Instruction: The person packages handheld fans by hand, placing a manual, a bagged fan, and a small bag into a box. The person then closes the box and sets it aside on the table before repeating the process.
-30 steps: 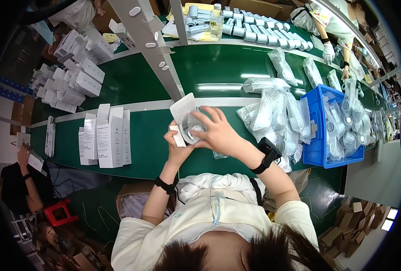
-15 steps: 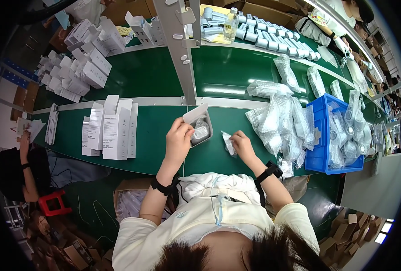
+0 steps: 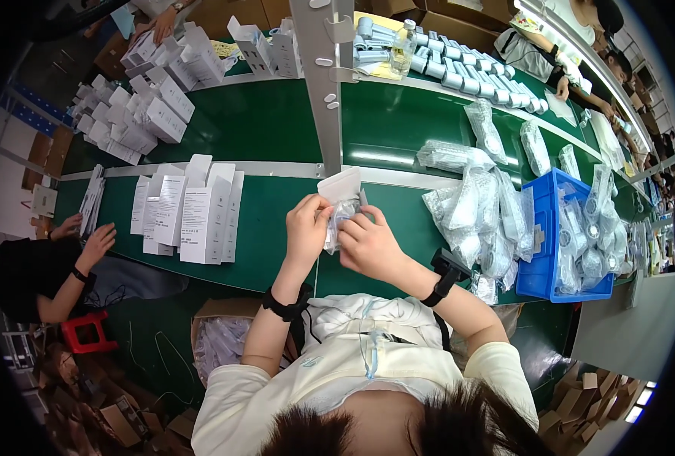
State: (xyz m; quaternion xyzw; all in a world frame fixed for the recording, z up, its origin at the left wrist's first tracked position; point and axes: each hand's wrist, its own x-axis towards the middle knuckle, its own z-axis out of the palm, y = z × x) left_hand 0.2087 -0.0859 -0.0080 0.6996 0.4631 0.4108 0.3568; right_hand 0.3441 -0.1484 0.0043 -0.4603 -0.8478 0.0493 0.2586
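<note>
Between my hands, over the green bench, is an open white carton point(image 3: 339, 185) with its flap raised. Clear plastic wrapping point(image 3: 343, 213) shows in its mouth. My left hand point(image 3: 305, 229) is closed on the carton's left side, thumb near the flap. At the carton's right side, my right hand point(image 3: 369, 237) has its fingers curled in against the opening, on a small clear plastic bag point(image 3: 331, 241). My fingers partly hide the bag and the carton's lower part.
White cartons point(image 3: 194, 216) stand at left, with more open cartons point(image 3: 143, 114) behind. Bubble-wrapped handheld devices point(image 3: 474, 213) are piled at right beside a blue crate point(image 3: 533, 235) of wrapped ones. A metal post point(image 3: 324, 91) rises ahead. A co-worker's hands point(image 3: 94, 242) are at far left.
My right hand has moved left from the bench to the carton, bringing the small bag. The carton is now tipped between both hands. The co-worker at left has reached toward the flat stack.
</note>
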